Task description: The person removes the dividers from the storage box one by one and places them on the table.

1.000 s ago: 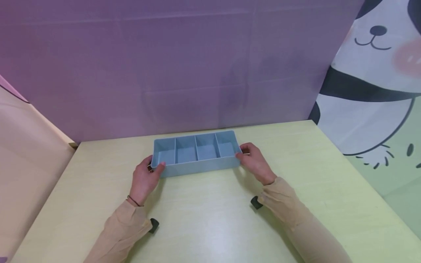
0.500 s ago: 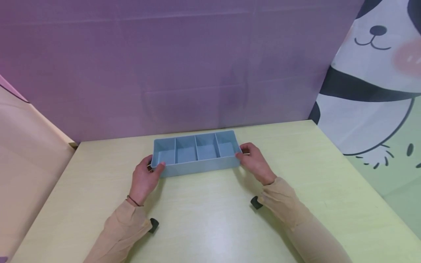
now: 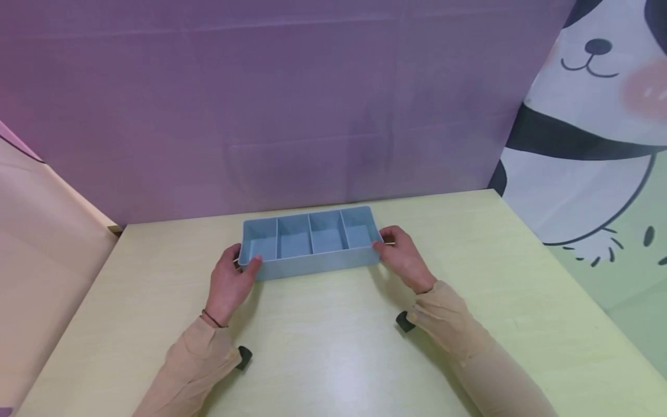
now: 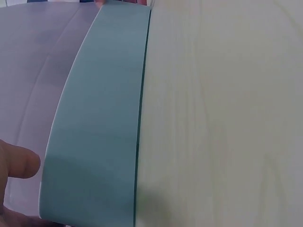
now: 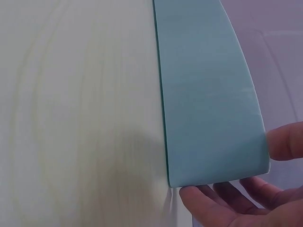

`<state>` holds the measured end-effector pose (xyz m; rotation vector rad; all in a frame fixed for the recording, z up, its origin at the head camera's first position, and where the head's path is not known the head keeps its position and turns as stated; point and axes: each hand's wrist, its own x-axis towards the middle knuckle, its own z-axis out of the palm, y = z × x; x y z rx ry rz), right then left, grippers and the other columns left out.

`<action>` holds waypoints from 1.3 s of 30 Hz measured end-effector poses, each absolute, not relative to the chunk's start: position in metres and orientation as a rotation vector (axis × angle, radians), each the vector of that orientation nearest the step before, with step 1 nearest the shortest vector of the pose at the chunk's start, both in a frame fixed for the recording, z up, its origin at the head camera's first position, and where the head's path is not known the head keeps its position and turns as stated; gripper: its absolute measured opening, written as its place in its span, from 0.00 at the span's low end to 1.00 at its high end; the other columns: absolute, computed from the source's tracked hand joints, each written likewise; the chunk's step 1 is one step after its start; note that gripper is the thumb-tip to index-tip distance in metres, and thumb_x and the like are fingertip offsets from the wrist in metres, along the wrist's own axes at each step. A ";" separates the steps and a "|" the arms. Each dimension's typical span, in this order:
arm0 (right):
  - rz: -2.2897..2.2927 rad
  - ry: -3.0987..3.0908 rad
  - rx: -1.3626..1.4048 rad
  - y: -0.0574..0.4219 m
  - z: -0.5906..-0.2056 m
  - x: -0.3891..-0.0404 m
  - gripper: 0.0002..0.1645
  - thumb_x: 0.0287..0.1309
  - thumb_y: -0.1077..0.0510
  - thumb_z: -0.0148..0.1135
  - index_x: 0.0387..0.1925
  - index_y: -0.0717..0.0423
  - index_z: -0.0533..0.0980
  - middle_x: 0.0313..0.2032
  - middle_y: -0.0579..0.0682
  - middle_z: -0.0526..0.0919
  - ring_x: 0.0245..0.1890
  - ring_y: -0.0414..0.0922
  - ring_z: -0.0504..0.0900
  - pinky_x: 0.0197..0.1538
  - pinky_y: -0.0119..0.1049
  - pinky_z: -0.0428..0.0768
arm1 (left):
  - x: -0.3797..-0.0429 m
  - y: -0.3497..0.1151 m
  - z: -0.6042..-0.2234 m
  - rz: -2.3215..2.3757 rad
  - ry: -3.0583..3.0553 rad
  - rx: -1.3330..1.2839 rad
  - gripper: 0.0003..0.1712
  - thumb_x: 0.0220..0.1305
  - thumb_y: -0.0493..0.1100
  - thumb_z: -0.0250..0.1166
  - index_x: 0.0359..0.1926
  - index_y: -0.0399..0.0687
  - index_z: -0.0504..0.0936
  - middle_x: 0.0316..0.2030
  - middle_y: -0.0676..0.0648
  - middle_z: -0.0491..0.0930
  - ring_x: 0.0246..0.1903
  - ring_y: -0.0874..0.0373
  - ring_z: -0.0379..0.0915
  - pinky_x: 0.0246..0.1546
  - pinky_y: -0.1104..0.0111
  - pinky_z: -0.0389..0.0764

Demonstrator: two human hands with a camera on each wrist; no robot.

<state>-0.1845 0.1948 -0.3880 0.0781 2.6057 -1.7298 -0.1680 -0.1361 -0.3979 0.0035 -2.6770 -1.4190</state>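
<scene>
A blue-grey divided storage box (image 3: 318,263) sits near the back of the table, its several compartments bare inside. My left hand (image 3: 229,285) grips its left end, thumb at the front rim and fingers round the side. At the opposite end my right hand (image 3: 406,260) holds the box the same way, thumb on the front corner. In the left wrist view the box's long front wall (image 4: 94,118) runs beside the thumb (image 4: 21,161). From the right wrist, several fingertips (image 5: 191,193) touch the short end wall's edge, and the thumb (image 5: 284,142) presses near the rim.
The pale wooden table (image 3: 323,347) ends at the back against a purple cloth wall (image 3: 312,104). A panda-printed panel (image 3: 589,191) stands along the right, and a pale panel (image 3: 41,249) along the left. Small black pieces (image 3: 244,358) stick out under both sleeves.
</scene>
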 end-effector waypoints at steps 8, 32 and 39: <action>-1.722 2.619 0.082 0.194 -0.388 -0.184 0.23 0.55 0.58 0.52 0.50 0.68 0.63 0.47 0.62 0.69 0.43 0.52 0.70 0.44 0.44 0.74 | -0.168 -0.135 -0.395 -1.288 -2.687 -0.034 0.36 0.61 0.51 0.54 0.60 0.28 0.56 0.56 0.28 0.62 0.54 0.40 0.58 0.54 0.48 0.64; -1.720 2.628 0.088 0.193 -0.388 -0.183 0.23 0.55 0.57 0.52 0.50 0.67 0.63 0.48 0.62 0.69 0.44 0.51 0.70 0.44 0.45 0.74 | -0.176 -0.110 -0.388 -1.000 -2.485 -0.229 0.25 0.55 0.46 0.60 0.48 0.29 0.71 0.49 0.31 0.69 0.53 0.40 0.59 0.53 0.48 0.64; -1.753 2.612 0.065 0.193 -0.387 -0.181 0.23 0.55 0.58 0.52 0.50 0.68 0.63 0.47 0.62 0.69 0.44 0.52 0.70 0.44 0.45 0.75 | -0.180 -0.102 -0.385 -0.962 -2.485 -0.231 0.23 0.56 0.46 0.60 0.45 0.30 0.73 0.46 0.32 0.72 0.47 0.42 0.65 0.46 0.46 0.69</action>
